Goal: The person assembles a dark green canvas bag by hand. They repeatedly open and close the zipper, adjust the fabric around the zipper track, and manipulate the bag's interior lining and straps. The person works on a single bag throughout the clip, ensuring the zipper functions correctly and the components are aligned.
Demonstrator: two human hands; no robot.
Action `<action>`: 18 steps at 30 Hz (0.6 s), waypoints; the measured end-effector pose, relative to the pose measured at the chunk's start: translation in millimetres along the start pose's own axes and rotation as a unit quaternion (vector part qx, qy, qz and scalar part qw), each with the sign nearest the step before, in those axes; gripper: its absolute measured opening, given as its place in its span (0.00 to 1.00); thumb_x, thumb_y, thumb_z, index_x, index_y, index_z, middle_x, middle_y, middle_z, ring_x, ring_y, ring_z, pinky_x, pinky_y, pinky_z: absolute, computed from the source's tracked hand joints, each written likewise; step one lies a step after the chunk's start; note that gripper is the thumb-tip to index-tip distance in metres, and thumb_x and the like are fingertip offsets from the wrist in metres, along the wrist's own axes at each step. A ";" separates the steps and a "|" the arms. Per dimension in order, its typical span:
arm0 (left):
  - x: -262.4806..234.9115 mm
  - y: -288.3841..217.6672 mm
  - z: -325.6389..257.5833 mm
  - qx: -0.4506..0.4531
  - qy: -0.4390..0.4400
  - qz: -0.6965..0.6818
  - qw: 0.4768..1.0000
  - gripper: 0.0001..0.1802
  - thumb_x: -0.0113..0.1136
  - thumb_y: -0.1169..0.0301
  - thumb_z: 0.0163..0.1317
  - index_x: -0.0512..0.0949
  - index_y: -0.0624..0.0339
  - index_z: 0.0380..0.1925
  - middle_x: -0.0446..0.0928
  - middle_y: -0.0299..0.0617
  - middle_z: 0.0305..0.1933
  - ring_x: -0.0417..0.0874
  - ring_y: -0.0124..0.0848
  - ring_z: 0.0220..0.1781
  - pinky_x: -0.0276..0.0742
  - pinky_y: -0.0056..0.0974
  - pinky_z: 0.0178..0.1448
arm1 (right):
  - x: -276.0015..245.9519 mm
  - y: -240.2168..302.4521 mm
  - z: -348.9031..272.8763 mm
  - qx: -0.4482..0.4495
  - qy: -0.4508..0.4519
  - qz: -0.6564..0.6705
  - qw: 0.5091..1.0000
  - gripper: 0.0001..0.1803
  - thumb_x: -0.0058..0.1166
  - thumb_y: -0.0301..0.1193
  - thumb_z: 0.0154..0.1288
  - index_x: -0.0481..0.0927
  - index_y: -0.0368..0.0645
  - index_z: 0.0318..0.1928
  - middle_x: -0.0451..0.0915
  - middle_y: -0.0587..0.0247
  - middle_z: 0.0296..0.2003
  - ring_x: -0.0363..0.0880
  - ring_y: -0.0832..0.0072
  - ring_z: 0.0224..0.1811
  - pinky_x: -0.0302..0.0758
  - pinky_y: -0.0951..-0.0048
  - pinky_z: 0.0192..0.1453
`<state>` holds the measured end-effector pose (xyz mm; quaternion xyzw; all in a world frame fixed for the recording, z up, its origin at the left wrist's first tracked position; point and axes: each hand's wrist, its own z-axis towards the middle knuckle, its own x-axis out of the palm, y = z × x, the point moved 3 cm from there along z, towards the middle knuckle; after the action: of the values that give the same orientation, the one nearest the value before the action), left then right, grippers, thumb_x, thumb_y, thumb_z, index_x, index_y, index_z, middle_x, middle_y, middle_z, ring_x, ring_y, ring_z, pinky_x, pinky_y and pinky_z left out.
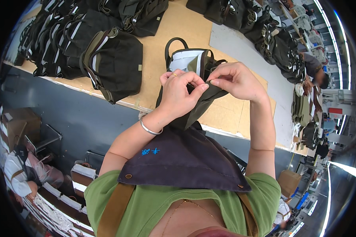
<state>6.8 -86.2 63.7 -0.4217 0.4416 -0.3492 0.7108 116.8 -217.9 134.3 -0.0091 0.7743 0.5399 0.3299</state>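
A dark olive-black bag (pixel 194 112) stands at the table's near edge, close against my apron. Its top is open, with a white sheet (pixel 188 58) and olive lining showing inside, and a looped handle (pixel 175 41) rises at the far side. My left hand (pixel 180 91) pinches the bag's upper edge between thumb and fingers. Close beside it, my right hand (pixel 240 81) grips the same edge with thumb and forefinger, the two pinches nearly meeting. The small part between the fingertips is mostly hidden.
Similar dark bags (pixel 120 65) crowd the table's left side, and more bags (pixel 281 55) line the far right. The tan tabletop (pixel 156 51) runs beneath. People sit at the lower left (pixel 17 177) and right (pixel 314 67). A cardboard box (pixel 21 122) stands left on the floor.
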 end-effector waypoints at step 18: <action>0.3 -4.1 -3.3 0.031 -0.027 0.005 0.999 0.09 0.67 0.65 0.53 0.76 0.50 0.22 0.77 0.28 0.24 0.74 0.30 0.35 0.55 0.44 0.54 | 4.6 7.9 -4.5 -0.021 -0.021 -0.038 0.999 0.04 0.61 0.23 0.57 0.83 0.35 0.33 0.77 0.65 0.23 0.72 0.80 0.25 0.69 0.77 0.31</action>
<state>3.4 -89.0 66.5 -0.4064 0.4134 -0.3483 0.7367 108.0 -216.8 139.4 -0.0344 0.7548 0.5432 0.3662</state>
